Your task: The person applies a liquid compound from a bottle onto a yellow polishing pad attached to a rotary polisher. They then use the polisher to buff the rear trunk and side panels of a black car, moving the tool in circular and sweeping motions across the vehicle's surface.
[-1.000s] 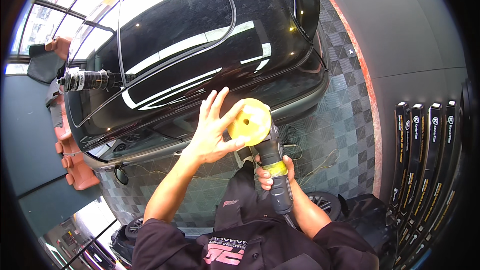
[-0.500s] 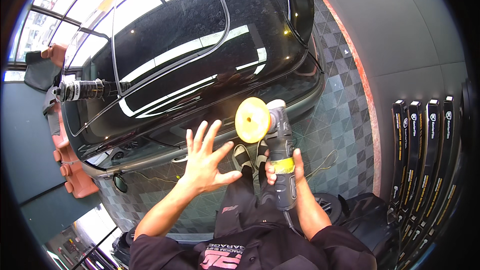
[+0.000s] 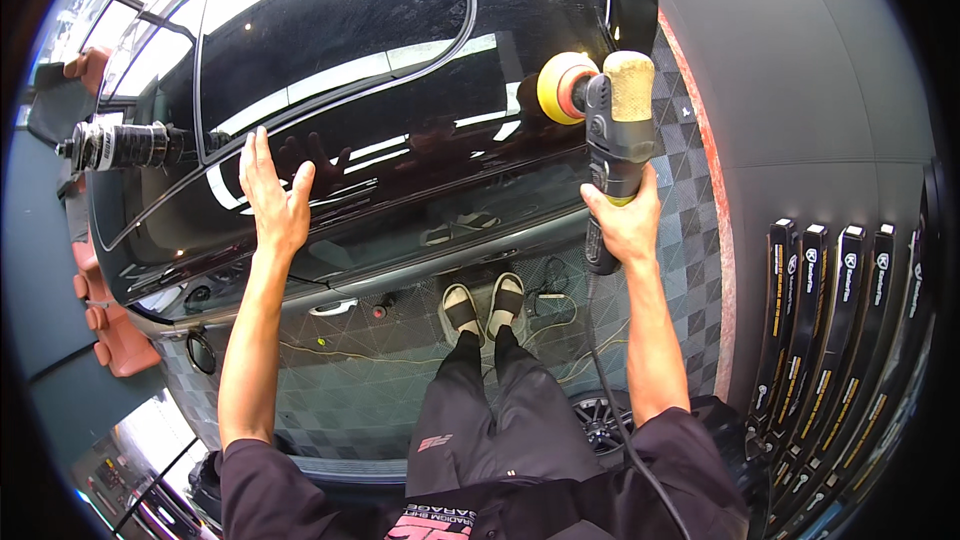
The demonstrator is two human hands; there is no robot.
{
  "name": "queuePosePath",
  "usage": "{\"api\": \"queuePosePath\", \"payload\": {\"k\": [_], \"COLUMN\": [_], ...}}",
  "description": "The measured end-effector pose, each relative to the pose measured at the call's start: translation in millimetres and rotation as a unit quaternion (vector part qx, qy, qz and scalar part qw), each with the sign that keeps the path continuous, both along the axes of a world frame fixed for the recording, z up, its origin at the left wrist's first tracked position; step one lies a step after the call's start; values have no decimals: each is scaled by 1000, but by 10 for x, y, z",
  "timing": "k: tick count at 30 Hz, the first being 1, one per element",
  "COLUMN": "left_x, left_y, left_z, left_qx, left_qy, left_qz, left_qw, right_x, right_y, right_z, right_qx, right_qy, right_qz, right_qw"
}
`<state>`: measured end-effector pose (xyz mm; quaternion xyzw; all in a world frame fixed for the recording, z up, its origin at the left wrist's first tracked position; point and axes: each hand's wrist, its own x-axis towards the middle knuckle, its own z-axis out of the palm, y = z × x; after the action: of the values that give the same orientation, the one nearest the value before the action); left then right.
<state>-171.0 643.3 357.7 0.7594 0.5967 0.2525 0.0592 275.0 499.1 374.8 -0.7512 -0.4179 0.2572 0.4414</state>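
Observation:
A corded polisher with a black body and a tan pad over its head is gripped in my right hand, around the handle. Its round yellow foam pad faces left, beside the rear part of the glossy black car; I cannot tell whether it touches the paint. My left hand is open and empty, fingers stretched upward, at the car's side on the left. A faint hand reflection shows in the dark panel next to it. Whether the palm rests on the surface is unclear.
The polisher's cord runs down past my right arm. Thin cables lie on the checkered floor around my feet. Another dark car's wheel is behind me. Long black boxes lean at the right wall; reddish seats stand left.
My right hand has raised the polisher up and to the right, turning its pad toward the car. My left hand has moved left and forward to the car's side, its fingers now closer together.

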Motion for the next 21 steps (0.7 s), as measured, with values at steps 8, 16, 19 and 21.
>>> {"api": "queuePosePath", "payload": {"k": [8,16,19,21], "left_x": [953,1465,1250,896], "left_y": [-794,-578,-466,-358], "left_z": [122,640,666,498], "left_qx": [-73,-209,-217,-210], "left_qy": [-276,-632,-563,-660], "left_qz": [8,-34,53,43], "left_qw": [958,745,796,720], "right_x": [-832,-1945,-2063,-2247], "right_y": [333,457,585,716], "right_z": [527,750,390,524], "right_qx": [-86,-73,-36,-106], "right_qy": [-30,103,-90,50], "right_qz": [42,182,289,380], "right_qw": [995,975,953,918]}}
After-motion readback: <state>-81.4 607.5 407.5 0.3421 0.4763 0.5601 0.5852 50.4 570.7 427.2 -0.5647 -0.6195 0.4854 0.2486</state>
